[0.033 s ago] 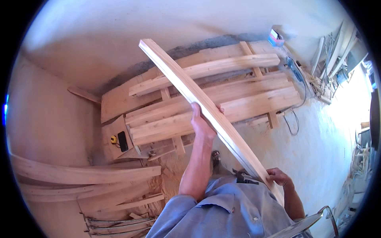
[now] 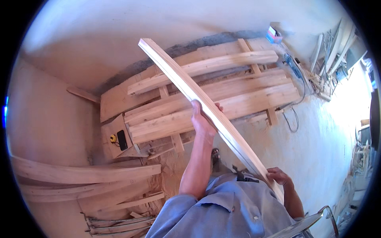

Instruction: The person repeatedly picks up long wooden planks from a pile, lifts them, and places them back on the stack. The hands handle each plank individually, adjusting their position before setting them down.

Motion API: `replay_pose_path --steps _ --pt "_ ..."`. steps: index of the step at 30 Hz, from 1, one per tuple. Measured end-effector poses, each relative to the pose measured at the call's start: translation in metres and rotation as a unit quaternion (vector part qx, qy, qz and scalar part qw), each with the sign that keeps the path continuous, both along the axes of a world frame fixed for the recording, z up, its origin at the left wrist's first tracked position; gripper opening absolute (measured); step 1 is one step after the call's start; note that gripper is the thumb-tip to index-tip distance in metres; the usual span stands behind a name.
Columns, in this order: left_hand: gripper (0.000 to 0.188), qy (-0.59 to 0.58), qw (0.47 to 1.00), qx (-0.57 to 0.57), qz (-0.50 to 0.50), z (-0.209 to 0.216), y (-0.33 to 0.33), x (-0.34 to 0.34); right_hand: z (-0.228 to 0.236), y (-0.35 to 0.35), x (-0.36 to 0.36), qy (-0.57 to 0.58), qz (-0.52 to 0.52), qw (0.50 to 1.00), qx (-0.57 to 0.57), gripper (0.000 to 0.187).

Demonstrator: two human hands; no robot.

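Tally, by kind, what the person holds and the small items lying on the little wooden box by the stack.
Long wooden plank, held by the left hand and right hand: 1
Yellow tape measure: 1
Black phone-like slab: 1
Total: 3

Long pale wooden plank (image 2: pixel 206 107), held raised and slanting: left hand (image 2: pixel 203 119) grips mid-length, right hand (image 2: pixel 278 175) grips the near end. Beyond the grips, stacked planks (image 2: pixel 222 95) on the floor.
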State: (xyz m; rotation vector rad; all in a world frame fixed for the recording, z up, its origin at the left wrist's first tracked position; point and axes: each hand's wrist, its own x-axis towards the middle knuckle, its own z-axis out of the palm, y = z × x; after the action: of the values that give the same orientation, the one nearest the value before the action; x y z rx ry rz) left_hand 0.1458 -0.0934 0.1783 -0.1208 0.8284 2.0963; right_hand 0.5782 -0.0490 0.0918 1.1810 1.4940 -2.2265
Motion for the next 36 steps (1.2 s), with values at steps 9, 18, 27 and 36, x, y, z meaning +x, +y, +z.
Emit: replay_pose_path --steps 9,18,27,36 --pt "0.074 0.097 0.974 -0.173 0.107 0.0 0.013 0.109 -0.107 -0.062 0.314 -0.247 -0.114 0.857 0.438 0.024" --pt "0.087 0.164 0.963 -0.137 0.166 0.014 0.051 0.253 -0.188 -0.182 0.482 -0.293 -0.496 0.791 0.208 0.031" --pt "0.055 0.287 0.958 0.007 -0.008 -0.042 0.12 0.401 0.019 0.033 0.227 -0.006 -0.318 0.819 0.477 0.034" --pt "0.041 0.296 0.934 0.058 -0.19 -0.081 0.178 0.527 0.162 0.203 0.125 0.136 -0.319 0.773 0.531 0.075"
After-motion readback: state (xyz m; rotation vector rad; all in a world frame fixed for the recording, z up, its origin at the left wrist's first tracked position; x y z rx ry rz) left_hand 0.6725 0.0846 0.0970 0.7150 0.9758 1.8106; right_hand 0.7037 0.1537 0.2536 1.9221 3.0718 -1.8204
